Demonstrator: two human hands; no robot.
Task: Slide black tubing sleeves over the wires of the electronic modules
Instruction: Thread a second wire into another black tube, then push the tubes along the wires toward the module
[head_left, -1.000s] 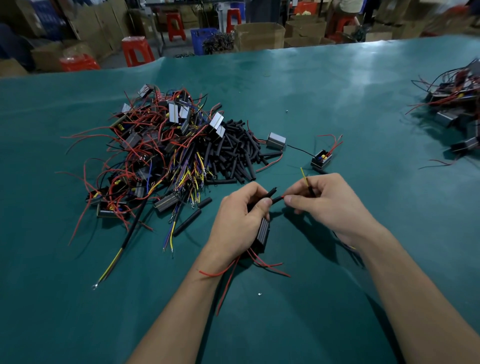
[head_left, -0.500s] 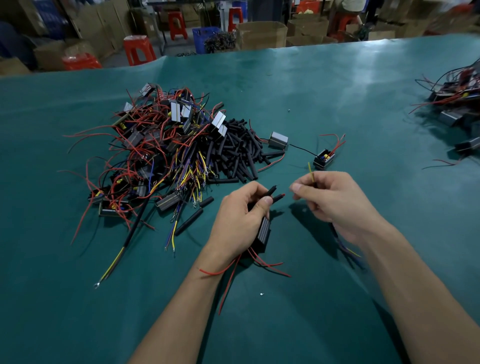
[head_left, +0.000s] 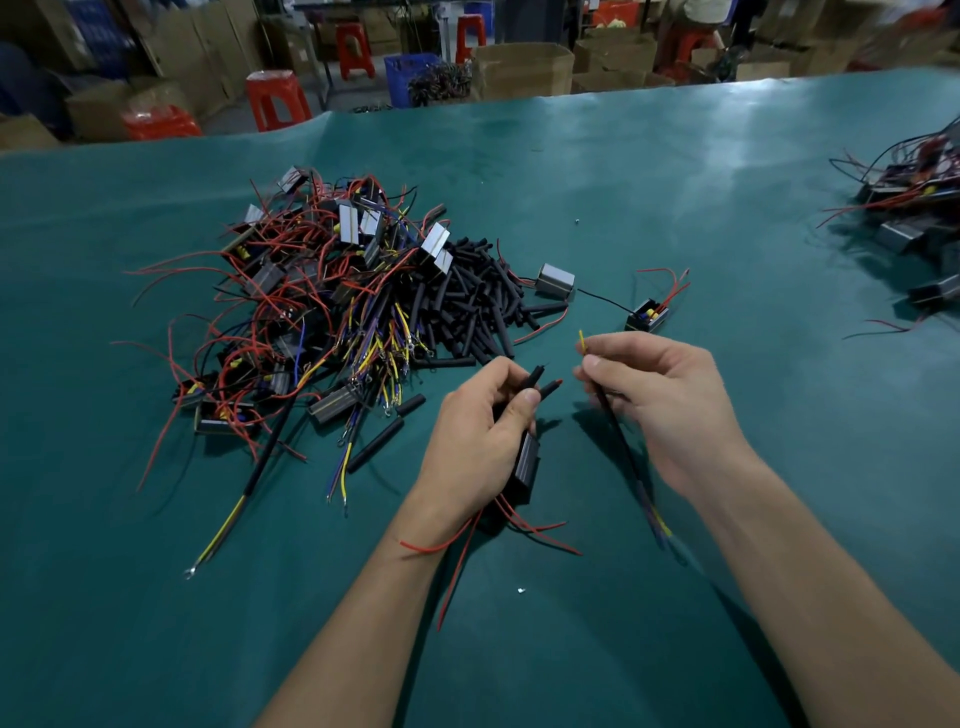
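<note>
My left hand (head_left: 480, 436) grips a black electronic module (head_left: 525, 467) near the table's middle, with two black sleeve ends (head_left: 540, 382) sticking up past the thumb, one showing a red tip. Red wires (head_left: 493, 535) trail from the module under the wrist. My right hand (head_left: 660, 400) pinches a thin wire bundle in a black tubing sleeve (head_left: 618, 436), its yellow tip (head_left: 582, 340) poking above the fingers. The bundle's lower end (head_left: 660, 527) shows yellow and purple wires. The two hands are apart.
A big heap of modules with red, yellow and blue wires (head_left: 311, 301) lies to the left, beside a pile of loose black sleeves (head_left: 467, 301). Two single modules (head_left: 556, 280) (head_left: 647, 314) sit behind my hands. Another heap (head_left: 914, 208) lies far right. Stools and boxes stand beyond the table.
My right hand has pulled away to the right from my left hand, taking the sleeved wire bundle with it. The left hand has stayed put with the module.
</note>
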